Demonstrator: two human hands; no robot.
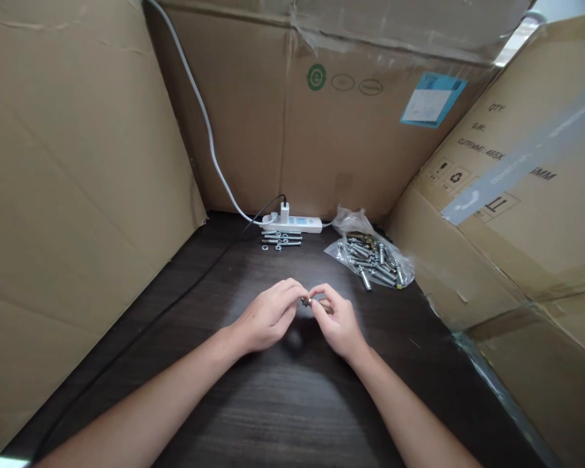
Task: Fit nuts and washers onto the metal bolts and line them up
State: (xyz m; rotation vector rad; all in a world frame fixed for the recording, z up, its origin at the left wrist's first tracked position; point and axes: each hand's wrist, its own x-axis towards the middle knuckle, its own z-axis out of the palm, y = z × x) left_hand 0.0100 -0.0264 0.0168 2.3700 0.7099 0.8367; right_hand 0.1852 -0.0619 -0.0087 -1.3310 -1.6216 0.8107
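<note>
Two hands over dark worktop (292, 403): left hand (268, 316) and right hand (340, 323) fingers pinch small bolt (307, 301), axis seemingly left-right.

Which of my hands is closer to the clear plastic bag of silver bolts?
Right. The right hand is just left of the clear plastic bag of bolts, closer to you; the left hand is farther left, past the small metal part both pinch.

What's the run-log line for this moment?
left hand: pinching metal part | right hand: pinching same part | bag of bolts: right rear | power strip: rear
</note>
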